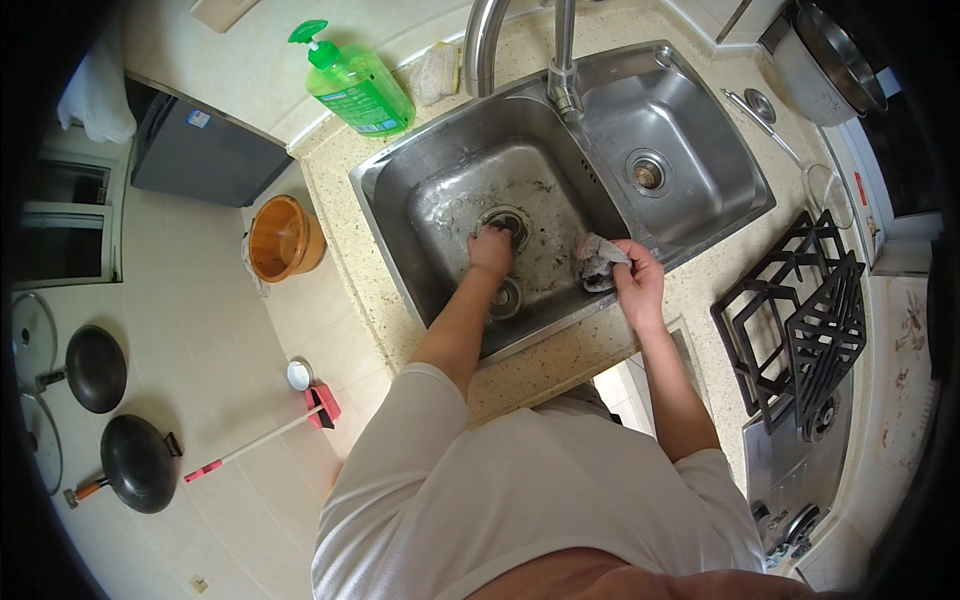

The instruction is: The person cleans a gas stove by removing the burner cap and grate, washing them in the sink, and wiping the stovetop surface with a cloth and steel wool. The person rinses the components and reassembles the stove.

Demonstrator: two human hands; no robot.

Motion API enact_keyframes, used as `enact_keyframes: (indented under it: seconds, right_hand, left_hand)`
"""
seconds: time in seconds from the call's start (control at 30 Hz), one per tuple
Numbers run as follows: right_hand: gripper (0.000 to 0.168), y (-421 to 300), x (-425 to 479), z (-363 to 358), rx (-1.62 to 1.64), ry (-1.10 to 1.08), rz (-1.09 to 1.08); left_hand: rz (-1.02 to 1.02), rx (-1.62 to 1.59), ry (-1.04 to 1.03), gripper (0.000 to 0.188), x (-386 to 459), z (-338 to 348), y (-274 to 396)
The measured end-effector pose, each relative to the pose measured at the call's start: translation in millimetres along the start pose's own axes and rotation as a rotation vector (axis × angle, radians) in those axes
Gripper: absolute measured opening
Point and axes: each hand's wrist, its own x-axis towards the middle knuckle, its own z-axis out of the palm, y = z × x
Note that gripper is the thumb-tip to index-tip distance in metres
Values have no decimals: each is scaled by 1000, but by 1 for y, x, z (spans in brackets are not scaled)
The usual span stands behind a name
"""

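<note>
My left hand (pixel 491 251) reaches into the left basin (pixel 442 172) of a stainless steel sink, its fingers down at the drain opening (pixel 504 222). The fingertips are hidden there, so whether they hold anything does not show. Beside my left wrist a round metal drain strainer (pixel 506 298) lies on the basin floor, partly covered by the forearm. At the basin's near right corner my right hand (pixel 641 285) pinches a crumpled, dark-stained whitish cloth or bag (pixel 598 262). Dark specks and wet patches mark the basin floor around the drain.
A faucet (pixel 487 52) arches over the sink's back edge. Behind the left basin stands a green soap pump bottle (pixel 360 90). Black pan supports (pixel 787 315) rest on the right counter and cooktop. A wooden bucket (pixel 285 240) stands on the floor at left.
</note>
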Motion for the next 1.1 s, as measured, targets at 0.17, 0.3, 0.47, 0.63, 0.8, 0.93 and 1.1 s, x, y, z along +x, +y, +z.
enact_keyframes:
  seconds: [0.17, 0.3, 0.47, 0.63, 0.8, 0.93, 1.1]
  right_hand:
    - [26, 5, 3, 2, 22, -19, 6]
    - [25, 5, 10, 0, 20, -20, 11]
    - [20, 7, 33, 4, 181, 4, 38]
    - [22, -9, 87, 18, 112, 22, -110]
    - [39, -20, 151, 44, -421, 70, -413]
    - [42, -15, 177, 60, -566, 44, -411]
    - [41, -21, 170, 67, -601, 26, -296]
  left_hand:
    - [-372, -1158, 163, 47, 24, -2, -36]
    - [-674, -2036, -51, 48, 29, -14, -60]
    - [-682, -2155, 119, 31, 28, -18, -81]
    - [-571, -2184, 194, 25, -4, -49, -53]
    - [-517, -2186, 56, 31, -32, -64, -51]
    - [-592, -2293, 86, 36, -31, -44, -63]
    - [-591, -2445, 123, 45, -29, -52, -62]
